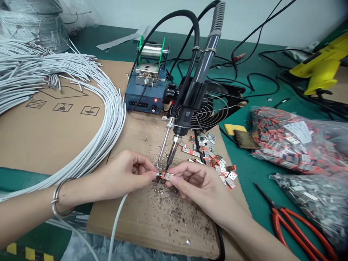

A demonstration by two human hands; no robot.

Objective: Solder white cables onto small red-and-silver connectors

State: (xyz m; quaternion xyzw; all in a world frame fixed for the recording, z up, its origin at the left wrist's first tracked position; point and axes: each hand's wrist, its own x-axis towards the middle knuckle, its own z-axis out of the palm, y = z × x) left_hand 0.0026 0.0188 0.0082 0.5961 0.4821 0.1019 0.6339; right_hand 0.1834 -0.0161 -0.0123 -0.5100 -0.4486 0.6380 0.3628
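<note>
From where I stand, both hands meet at the hot tip of a black soldering iron (187, 112) clamped aslant over the cardboard (163, 232) on the green worktop (261, 98). The right hand (199, 181) has its grip closed, thumb against fingers, on a small metal-and-orange connector (166, 176), which sits right under the tip. The left hand (130, 174), a bracelet (55, 201) at its wrist, is pinched closed on a white cable (116, 219) that drops away below the palm; the end by its fingertips is too small to make out. A thin metal tube (164, 145) slants down beside the iron. Dark specks litter the cardboard around the hands, and loose connectors (217, 163) lie heaped behind the right one. A blue box (145, 95) glows with a red light beneath a solder spool (151, 50). A bundle of white cables (108, 127) curves along the left; red-handled pliers (285, 214) lie to the right, near the bagged connectors (282, 141).
</note>
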